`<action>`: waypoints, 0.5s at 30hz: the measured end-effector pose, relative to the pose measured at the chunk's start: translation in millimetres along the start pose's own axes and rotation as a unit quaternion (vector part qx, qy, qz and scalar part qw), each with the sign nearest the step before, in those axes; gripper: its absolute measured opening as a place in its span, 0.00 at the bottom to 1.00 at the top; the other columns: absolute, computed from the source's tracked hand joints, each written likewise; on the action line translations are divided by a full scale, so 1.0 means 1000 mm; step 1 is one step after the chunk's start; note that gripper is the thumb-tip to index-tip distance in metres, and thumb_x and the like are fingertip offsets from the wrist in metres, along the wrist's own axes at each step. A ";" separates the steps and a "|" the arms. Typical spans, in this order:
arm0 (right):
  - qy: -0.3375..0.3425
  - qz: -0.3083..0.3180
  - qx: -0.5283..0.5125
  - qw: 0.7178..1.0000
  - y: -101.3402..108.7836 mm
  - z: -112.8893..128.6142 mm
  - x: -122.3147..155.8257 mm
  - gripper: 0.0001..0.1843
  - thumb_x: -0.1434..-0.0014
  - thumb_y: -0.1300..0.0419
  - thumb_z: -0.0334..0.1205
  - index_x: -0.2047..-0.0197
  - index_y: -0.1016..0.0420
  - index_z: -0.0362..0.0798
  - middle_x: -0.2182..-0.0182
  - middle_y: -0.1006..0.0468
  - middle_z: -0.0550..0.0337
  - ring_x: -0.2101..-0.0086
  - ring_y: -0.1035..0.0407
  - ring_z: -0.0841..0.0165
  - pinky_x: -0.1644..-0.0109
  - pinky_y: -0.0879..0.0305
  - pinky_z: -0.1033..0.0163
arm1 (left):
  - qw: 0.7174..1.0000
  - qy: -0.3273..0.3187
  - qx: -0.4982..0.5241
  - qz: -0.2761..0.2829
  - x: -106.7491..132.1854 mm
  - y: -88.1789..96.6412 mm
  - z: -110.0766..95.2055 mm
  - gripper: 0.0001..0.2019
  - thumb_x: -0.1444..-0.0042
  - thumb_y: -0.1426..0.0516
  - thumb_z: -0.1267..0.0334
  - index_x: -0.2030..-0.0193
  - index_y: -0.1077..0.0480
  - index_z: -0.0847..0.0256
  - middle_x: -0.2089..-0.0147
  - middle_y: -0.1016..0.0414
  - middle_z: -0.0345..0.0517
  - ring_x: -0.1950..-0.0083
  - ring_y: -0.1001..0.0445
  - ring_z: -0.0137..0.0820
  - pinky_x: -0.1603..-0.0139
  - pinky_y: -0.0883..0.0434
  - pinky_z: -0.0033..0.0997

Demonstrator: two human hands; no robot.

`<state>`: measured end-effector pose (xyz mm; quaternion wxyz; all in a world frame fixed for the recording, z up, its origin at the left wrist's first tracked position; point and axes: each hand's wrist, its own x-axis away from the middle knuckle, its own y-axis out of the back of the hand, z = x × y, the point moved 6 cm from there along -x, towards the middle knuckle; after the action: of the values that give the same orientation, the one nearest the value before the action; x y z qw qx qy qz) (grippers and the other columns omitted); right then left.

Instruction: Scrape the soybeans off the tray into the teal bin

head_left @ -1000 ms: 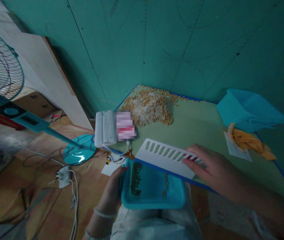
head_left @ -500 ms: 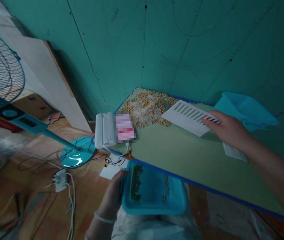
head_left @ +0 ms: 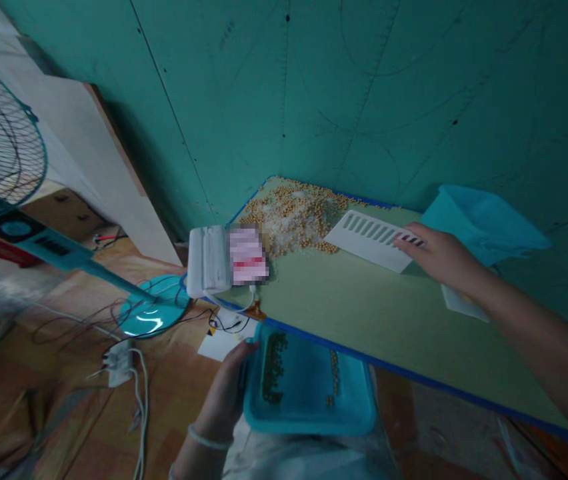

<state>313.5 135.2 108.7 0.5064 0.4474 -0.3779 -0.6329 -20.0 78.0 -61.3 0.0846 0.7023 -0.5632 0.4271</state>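
My right hand (head_left: 437, 248) grips a flat white slotted plate (head_left: 364, 252) by its right end, over the green table (head_left: 364, 313). The plate's left tip is at the edge of a spread of tan beans (head_left: 309, 207) mixed with a whitish, clear-looking material (head_left: 289, 227). Below the table's front edge, my left hand (head_left: 231, 380) holds the left side of a blue tray (head_left: 309, 425) above my lap. Dark green bits (head_left: 273, 373) line the tray's left side, and a few tan beans (head_left: 335, 373) lie toward its right.
A white device (head_left: 209, 261) and a pixelated pink item (head_left: 247, 255) sit at the table's left end. A blue bag-like container (head_left: 484, 223) stands at the back right. On the floor are a fan base (head_left: 154, 307) and a power strip (head_left: 120, 363) with cords.
My right hand and the slotted plate have shifted slightly, the plate's far edge now a little lower. My left hand keeps its hold on the tray.
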 end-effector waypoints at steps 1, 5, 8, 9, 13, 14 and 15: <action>-0.003 0.009 0.010 1.000 -0.001 0.000 0.001 0.11 0.46 0.51 0.43 0.65 0.34 0.46 0.72 0.26 0.51 0.73 0.33 0.64 0.75 0.45 0.67 | 1.000 0.004 0.003 0.003 0.001 -0.001 0.000 0.16 0.61 0.43 0.77 0.64 0.29 0.58 0.67 0.20 0.42 0.56 0.27 0.45 0.61 0.28 0.40; -0.013 0.027 0.019 0.999 -0.002 0.000 0.006 0.11 0.45 0.52 0.44 0.64 0.35 0.46 0.71 0.26 0.51 0.72 0.33 0.64 0.74 0.45 0.67 | 1.000 0.012 0.015 0.017 0.006 -0.005 0.001 0.15 0.61 0.43 0.77 0.65 0.29 0.57 0.69 0.20 0.41 0.56 0.27 0.44 0.61 0.28 0.38; -0.010 0.033 0.014 0.999 -0.003 0.001 0.009 0.12 0.45 0.52 0.44 0.63 0.35 0.47 0.70 0.26 0.51 0.71 0.33 0.64 0.73 0.44 0.66 | 1.000 0.006 0.016 0.021 0.008 -0.008 0.000 0.15 0.60 0.44 0.76 0.64 0.29 0.58 0.69 0.20 0.42 0.56 0.27 0.44 0.61 0.28 0.38; -0.008 0.037 0.012 0.999 -0.004 0.001 0.009 0.12 0.45 0.52 0.44 0.63 0.35 0.47 0.70 0.26 0.51 0.71 0.33 0.64 0.73 0.44 0.66 | 1.000 0.004 0.016 0.023 0.008 -0.009 0.000 0.15 0.60 0.44 0.76 0.64 0.29 0.58 0.68 0.20 0.42 0.56 0.27 0.44 0.61 0.28 0.38; -0.004 0.040 0.016 0.999 -0.005 0.004 0.011 0.12 0.45 0.52 0.44 0.63 0.35 0.47 0.69 0.26 0.51 0.69 0.32 0.63 0.71 0.43 0.65 | 1.000 0.018 0.010 0.023 0.008 -0.010 0.001 0.13 0.60 0.43 0.74 0.65 0.29 0.58 0.70 0.20 0.43 0.57 0.26 0.44 0.62 0.28 0.37; -0.004 0.041 0.017 0.999 -0.005 0.006 0.011 0.12 0.45 0.52 0.44 0.63 0.35 0.47 0.69 0.26 0.51 0.69 0.32 0.63 0.71 0.43 0.65 | 0.999 0.027 0.005 0.022 0.008 -0.009 0.002 0.12 0.60 0.43 0.73 0.66 0.29 0.58 0.72 0.21 0.43 0.58 0.26 0.44 0.62 0.28 0.37; -0.006 0.042 0.017 0.999 -0.005 0.007 0.012 0.11 0.45 0.52 0.44 0.63 0.35 0.47 0.69 0.26 0.51 0.69 0.32 0.63 0.71 0.43 0.65 | 0.999 0.037 -0.004 0.022 0.008 -0.009 0.003 0.11 0.60 0.43 0.72 0.67 0.29 0.58 0.73 0.21 0.43 0.59 0.26 0.44 0.63 0.27 0.37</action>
<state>304.3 124.5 104.4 0.5223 0.4365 -0.4101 -0.6071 -10.9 73.4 -54.7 0.0985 0.6735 -0.5763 0.4523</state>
